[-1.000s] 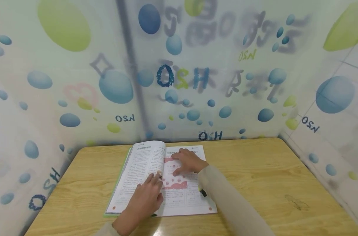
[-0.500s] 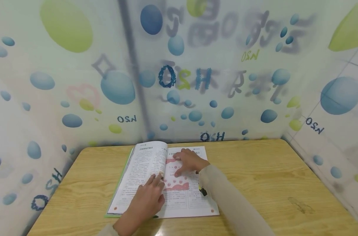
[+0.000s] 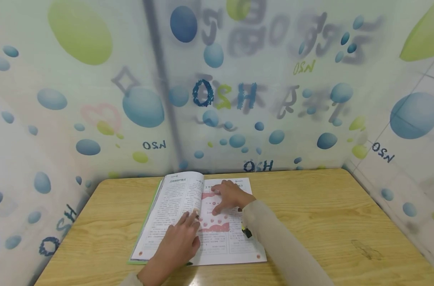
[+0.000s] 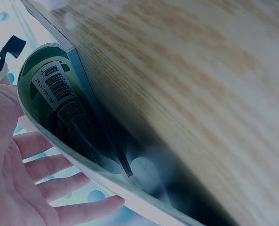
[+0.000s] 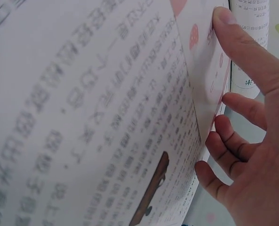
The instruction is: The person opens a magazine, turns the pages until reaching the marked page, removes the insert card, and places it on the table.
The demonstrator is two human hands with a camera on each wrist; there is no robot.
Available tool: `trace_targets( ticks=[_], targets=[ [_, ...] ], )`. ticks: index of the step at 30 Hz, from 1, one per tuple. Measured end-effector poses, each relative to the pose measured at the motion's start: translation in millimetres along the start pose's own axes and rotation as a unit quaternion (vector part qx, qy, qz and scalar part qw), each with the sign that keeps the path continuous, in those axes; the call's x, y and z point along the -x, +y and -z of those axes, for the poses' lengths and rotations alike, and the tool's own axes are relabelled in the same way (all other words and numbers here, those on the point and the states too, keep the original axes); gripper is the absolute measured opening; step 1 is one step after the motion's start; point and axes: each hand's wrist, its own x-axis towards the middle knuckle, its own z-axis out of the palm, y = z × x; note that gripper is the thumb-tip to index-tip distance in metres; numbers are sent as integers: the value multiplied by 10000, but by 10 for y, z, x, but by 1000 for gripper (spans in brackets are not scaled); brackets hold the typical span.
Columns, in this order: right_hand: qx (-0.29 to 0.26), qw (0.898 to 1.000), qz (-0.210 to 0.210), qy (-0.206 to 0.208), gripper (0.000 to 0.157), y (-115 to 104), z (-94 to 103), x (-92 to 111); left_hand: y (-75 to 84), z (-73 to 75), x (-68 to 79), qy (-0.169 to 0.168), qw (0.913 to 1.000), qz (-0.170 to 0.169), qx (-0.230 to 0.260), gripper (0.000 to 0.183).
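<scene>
An open magazine [image 3: 163, 222] lies on the wooden table, its left page curving up toward the spine. On its right page, beside the spine, is a white card [image 3: 215, 226] with pink wavy borders and strawberries. My left hand [image 3: 179, 242] rests on the left page, fingertips near the spine. In the left wrist view, its fingers [image 4: 54, 165] lie extended along the bent magazine, whose green cover shows a barcode [image 4: 58, 84]. My right hand [image 3: 231, 196] arches over the card, thumb [image 5: 238, 37] on its face and fingertips around its upper edge, spread apart.
The wooden table [image 3: 310, 222] extends on both sides of the magazine. A pale curtain-like sheet [image 3: 292, 47] with blue and green drops and mirrored H2O lettering stands behind and at both sides. A dark-and-yellow item [image 3: 246, 230] shows at the right cuff.
The whole head view has shifted slightly. Both hands, the card and the magazine keep nearly the same places relative to each other.
</scene>
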Motion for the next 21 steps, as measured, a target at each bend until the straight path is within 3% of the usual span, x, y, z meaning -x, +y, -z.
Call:
trace_targets(
  ticks=[12,21],
  targets=[
    [161,9999,8,16,91,-2,-17,-16,3,8,0,-83,10000,9,-8,34],
    [-165,9999,27,9,94,25,-37,-1,-2,-2,2,-32,10000,4,28,33]
  ],
)
